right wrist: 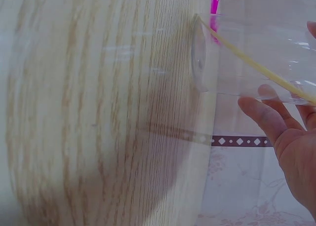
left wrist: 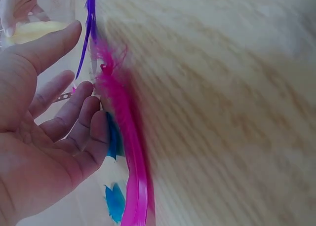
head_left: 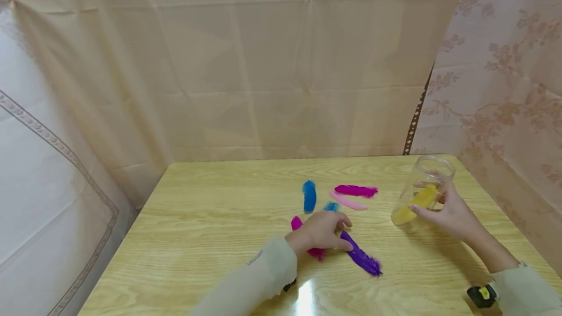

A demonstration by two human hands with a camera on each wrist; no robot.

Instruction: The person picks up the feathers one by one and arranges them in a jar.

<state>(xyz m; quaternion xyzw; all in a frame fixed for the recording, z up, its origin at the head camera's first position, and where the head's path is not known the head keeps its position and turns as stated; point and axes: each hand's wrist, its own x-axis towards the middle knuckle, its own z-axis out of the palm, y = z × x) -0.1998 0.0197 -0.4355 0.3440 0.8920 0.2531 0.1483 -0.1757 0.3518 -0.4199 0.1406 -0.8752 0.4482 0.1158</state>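
My right hand grips a clear cylindrical jar, which stands slightly tilted over the right side of the table. Inside it leans a yellow feather, also visible through the wall in the right wrist view. Over the middle of the table, my left hand has its thumb and fingers apart beside the tip of a purple feather. In the left wrist view its fingers are loosely bent with nothing gripped. Under that hand and wrist lies a magenta feather, partly hidden in the head view.
Behind the left hand lie a blue feather, a second blue one partly covered by the hand, a magenta feather and a light pink feather. Beige curtains hang along the back edge of the wooden table.
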